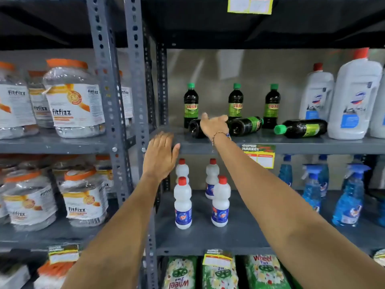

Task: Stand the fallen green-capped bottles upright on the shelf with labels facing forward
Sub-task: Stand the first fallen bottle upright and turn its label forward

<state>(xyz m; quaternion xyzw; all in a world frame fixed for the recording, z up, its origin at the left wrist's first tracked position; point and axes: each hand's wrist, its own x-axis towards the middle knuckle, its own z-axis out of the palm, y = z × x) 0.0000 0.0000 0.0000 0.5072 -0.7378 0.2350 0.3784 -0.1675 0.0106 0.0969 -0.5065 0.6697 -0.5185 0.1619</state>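
Fingers (220, 117) of the right hand (213, 125) lie over a fallen dark bottle (194, 128), hiding its middle; whether they squeeze it is hard to tell. Left hand (160, 155) fingers are spread apart by the shelf (291, 143) edge. Two more green-capped bottles (302, 128) lie flat there.

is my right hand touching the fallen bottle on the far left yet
Touching: the head view shows the right hand laid over the leftmost fallen bottle, with no gap visible.

Both arms are showing bare, no sleeves; right wrist is wearing a thin bracelet (218, 135), mid-frame.
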